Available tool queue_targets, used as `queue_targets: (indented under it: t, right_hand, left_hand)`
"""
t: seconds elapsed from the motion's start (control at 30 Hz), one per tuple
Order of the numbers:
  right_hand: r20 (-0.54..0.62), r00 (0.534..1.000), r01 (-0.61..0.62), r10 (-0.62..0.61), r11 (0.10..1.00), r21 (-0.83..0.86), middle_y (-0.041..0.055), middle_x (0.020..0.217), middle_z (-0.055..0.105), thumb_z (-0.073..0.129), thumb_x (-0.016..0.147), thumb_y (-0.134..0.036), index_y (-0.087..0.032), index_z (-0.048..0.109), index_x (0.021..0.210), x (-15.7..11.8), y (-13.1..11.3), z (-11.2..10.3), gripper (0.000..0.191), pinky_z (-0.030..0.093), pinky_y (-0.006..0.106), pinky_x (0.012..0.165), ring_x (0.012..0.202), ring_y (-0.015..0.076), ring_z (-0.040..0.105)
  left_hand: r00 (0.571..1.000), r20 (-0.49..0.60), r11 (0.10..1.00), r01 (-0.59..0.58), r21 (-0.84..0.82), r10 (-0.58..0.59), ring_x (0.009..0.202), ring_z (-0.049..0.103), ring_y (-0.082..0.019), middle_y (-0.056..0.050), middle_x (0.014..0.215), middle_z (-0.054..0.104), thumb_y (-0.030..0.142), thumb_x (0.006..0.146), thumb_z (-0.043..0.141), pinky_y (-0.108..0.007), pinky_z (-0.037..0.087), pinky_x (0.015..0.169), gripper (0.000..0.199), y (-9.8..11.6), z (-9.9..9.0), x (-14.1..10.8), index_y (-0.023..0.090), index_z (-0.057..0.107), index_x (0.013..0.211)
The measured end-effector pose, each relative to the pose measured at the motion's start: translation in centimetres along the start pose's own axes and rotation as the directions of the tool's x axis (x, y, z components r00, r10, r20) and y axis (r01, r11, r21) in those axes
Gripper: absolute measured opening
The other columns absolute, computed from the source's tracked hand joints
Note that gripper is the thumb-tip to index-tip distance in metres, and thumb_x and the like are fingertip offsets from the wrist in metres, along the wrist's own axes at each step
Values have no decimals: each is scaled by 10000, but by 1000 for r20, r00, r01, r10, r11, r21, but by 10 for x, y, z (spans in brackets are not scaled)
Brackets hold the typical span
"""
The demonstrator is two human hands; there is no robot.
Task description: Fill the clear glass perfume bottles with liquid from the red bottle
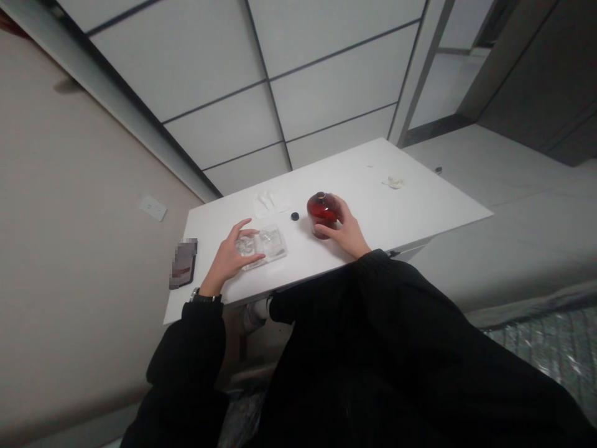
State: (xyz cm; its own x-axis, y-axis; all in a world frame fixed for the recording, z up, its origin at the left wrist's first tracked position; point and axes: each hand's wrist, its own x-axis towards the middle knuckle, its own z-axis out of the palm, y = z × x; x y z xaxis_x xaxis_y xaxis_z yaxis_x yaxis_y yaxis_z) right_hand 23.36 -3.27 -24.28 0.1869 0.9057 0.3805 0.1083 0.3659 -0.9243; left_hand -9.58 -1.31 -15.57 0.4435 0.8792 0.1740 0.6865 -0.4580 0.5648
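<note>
My right hand (346,231) is wrapped around a rounded, dark red translucent bottle (321,214) that stands upright on the white table (405,214). The bottle's narrow neck has no cap on it. Just left of the bottle lies a small black cap (295,216). Over the left end of a clear box-like container (275,242), my left hand (232,252) is spread, thumb on the near side and fingers on the far side. Clear rounded shapes show inside the container; their kind is hard to make out. Whether the left fingertips touch it is unclear.
A flat white sheet or wrapper (269,202) lies behind the container. Crumpled white tissue (394,182) rests toward the right. At the table's left edge is a partly blurred phone-like object (183,264). A wall (116,162) borders the left side; white panels (326,68) stand behind.
</note>
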Motion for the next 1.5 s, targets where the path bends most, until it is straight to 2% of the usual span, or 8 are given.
queue_targets:
  t: [0.2, 0.4, 0.57, 0.83, 1.03, 1.2, 1.33, 1.5]
  right_hand:
    - [-157, 987, 2, -33, 982, -190, 186, 1556, 525, 878, 733, -441, -260, 409, 1514, -2, 3, -11, 929, 414, 672, 1197, 1442, 393, 528]
    - [-144, 791, 433, -594, 711, -555, 102, 1103, 736, 737, 895, -217, -269, 627, 1233, -35, -52, 10, 360, 579, 517, 946, 1045, 309, 706]
    - [195, 932, 363, -307, 798, -481, 97, 1056, 762, 555, 993, -187, -228, 655, 1153, 0, -64, 73, 193, 594, 444, 855, 968, 266, 733]
    - [156, 983, 155, -94, 883, -443, 96, 1097, 775, 540, 911, -94, -200, 669, 1070, 69, -49, 136, 230, 591, 449, 895, 910, 237, 734]
    - [-103, 946, 262, -309, 909, -325, 22, 915, 728, 540, 967, -126, -233, 680, 984, 0, -81, 99, 177, 581, 349, 737, 791, 175, 698]
    - [-512, 710, 328, -484, 870, -368, 30, 1015, 596, 672, 913, -242, -269, 615, 1046, -29, -61, 39, 148, 560, 448, 886, 1007, 235, 646]
    - [-325, 937, 47, -130, 967, -251, 113, 1434, 559, 668, 941, -439, -301, 475, 1356, -13, -26, 3, 478, 395, 604, 1210, 1385, 297, 552]
    - [-77, 993, -106, 93, 976, -189, 171, 1497, 548, 847, 748, -491, -301, 321, 1404, 5, -2, -10, 862, 373, 627, 1232, 1426, 332, 544]
  left_hand:
    - [999, -33, 999, 41, 16, -41, 1258, 668, -282, -110, 1312, 732, 484, 746, 871, -454, 461, 1138, 941, -9, -11, 2, 232, 404, 1523]
    - [996, 12, 996, 89, -29, -89, 1237, 674, -286, -107, 1331, 729, 465, 748, 867, -458, 469, 1126, 947, -22, -8, 2, 236, 386, 1532]
    - [993, 40, 993, 113, -37, -111, 1304, 642, -297, -85, 1366, 713, 426, 739, 882, -483, 443, 1168, 964, -32, -5, 2, 262, 371, 1540]
    - [997, 40, 997, 62, -43, -61, 1348, 617, -316, -94, 1353, 714, 374, 737, 896, -513, 435, 1197, 949, -45, -1, 1, 244, 374, 1518]
    - [999, 32, 999, -2, -51, 3, 1361, 613, -300, -96, 1351, 715, 334, 741, 900, -492, 458, 1185, 981, -45, 2, 2, 249, 331, 1536]
    - [999, 33, 999, -11, -45, 13, 1332, 635, -300, -89, 1341, 716, 344, 749, 886, -492, 472, 1167, 961, -37, 7, 8, 251, 342, 1535]
    - [999, 47, 999, 12, -43, -10, 1378, 596, -332, -101, 1357, 707, 393, 752, 876, -526, 440, 1189, 955, -33, 11, 16, 252, 348, 1534]
    - [999, 38, 999, 19, -44, -17, 1342, 615, -329, -98, 1353, 709, 415, 756, 871, -523, 434, 1183, 970, -28, 18, 23, 262, 332, 1548]
